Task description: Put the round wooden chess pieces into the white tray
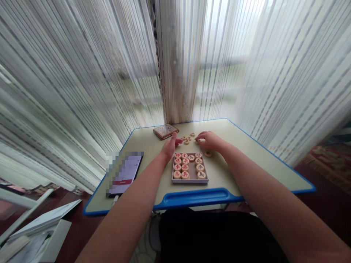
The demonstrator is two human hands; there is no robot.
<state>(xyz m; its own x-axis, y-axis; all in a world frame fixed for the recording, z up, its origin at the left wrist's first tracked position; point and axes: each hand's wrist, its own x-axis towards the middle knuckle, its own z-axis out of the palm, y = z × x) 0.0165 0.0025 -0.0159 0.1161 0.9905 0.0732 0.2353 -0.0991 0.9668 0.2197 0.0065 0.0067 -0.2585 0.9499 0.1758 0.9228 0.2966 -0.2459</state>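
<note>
A shallow square box (190,181) on the table holds several round wooden Chinese chess pieces, with red characters in the left columns and dark ones to the right. A gap in the box's lower middle shows its bare floor. Behind the box lie several loose Chinese chess pieces (187,142) in a small group. My left hand (169,147) is beside that group on its left, thumb raised and fingers apart, holding nothing. On the group's right, my right hand (210,139) has its bent fingers on a Chinese chess piece (197,141), partly hidden by them. Another piece (208,154) lies below my right wrist.
A patterned flat wooden box (165,131) lies at the back left of the blue-edged table (257,157). A tablet (127,171), partly blurred, lies at the left. The front edge has a blue pen groove (196,196). Striped curtains (115,65) hang behind the table.
</note>
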